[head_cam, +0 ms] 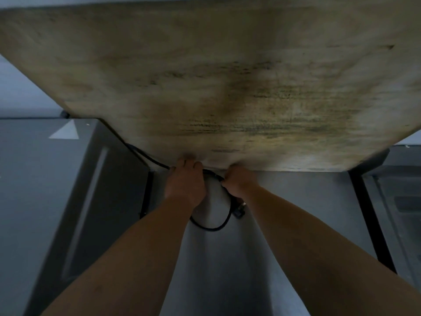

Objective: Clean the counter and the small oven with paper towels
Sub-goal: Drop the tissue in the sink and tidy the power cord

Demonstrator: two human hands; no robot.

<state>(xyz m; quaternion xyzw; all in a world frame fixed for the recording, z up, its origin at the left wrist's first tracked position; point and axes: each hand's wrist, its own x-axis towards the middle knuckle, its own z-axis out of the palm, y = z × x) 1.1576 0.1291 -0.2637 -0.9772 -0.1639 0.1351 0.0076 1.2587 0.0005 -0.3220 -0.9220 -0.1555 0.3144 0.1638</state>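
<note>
From the head view, a big stained board-like surface [227, 87], tan with dark streaks, fills the upper frame, tilted up over a grey steel bench [284, 201]. Both hands reach to its near bottom edge. The left hand [184, 181] lays its fingers against that edge; whether its grip closes on anything cannot be told. The right hand [239, 181] is curled tight at the edge, beside a black cable [218, 224] looping on the bench. A dark plug [238, 212] lies near the right wrist.
</note>
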